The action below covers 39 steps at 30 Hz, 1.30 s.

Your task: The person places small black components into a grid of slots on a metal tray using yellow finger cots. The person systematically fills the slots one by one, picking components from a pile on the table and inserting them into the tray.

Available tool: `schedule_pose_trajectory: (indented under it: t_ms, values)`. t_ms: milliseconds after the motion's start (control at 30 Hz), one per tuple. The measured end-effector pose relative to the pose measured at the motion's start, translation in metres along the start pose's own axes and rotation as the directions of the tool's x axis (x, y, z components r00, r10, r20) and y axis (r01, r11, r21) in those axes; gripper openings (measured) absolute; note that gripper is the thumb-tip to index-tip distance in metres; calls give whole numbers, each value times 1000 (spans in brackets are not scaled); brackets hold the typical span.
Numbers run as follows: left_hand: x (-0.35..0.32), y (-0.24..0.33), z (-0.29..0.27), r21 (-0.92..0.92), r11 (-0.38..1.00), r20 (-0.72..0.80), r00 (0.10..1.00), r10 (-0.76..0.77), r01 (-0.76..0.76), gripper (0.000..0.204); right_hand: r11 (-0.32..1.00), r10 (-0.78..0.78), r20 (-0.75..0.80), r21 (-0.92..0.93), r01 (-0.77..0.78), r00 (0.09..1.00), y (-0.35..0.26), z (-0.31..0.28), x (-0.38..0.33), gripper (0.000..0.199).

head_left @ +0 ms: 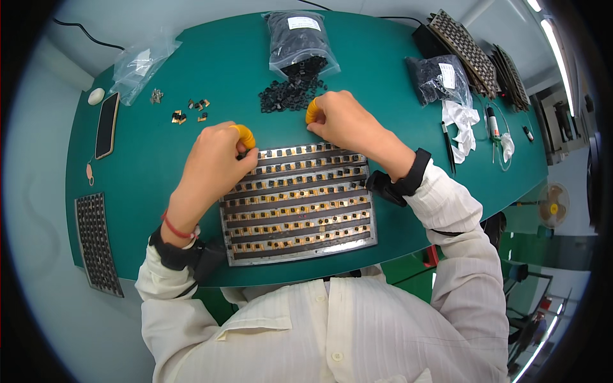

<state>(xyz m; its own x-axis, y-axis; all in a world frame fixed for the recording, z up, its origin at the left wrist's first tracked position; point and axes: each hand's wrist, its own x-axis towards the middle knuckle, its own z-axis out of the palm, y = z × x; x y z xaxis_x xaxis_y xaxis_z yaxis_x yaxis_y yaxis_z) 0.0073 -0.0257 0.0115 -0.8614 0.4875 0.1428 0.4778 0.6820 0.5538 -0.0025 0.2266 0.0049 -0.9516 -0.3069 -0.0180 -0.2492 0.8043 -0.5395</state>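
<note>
A metal tray [299, 203] with rows of small black-and-gold parts lies on the green table in front of me. My left hand [214, 163], with an orange finger cot, rests curled on the tray's upper left corner; what it pinches is hidden. My right hand [345, 118], also with an orange cot, hovers just above the tray's top edge, fingers pinched together beside a pile of small black parts [292, 92]. Whether it holds a part is not visible.
A clear bag of black parts [297, 38] stands behind the pile. Another bag [439, 78], white cloth [463, 121], pens and stacked trays [463, 48] lie right. A phone [106, 124], empty bag [137, 64], loose parts [188, 112] and a grid tray [97, 242] lie left.
</note>
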Motion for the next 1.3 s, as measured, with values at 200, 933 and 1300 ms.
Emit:
schedule_pose_trajectory:
  t_ms: [200, 933, 1300]
  values:
    - [-47, 8, -10, -12, 998, 160, 985, 59, -58, 15, 999, -22, 33, -37, 24, 999, -5, -3, 2, 17]
    - [-95, 38, 15, 375, 906, 85, 981, 176, -195, 33, 993, -106, -1, -47, 105, 994, -33, 23, -105, 13]
    - [-87, 37, 5, 295, 943, 256, 963, 77, -154, 35, 961, -110, 153, -236, 144, 982, -58, 27, -112, 33]
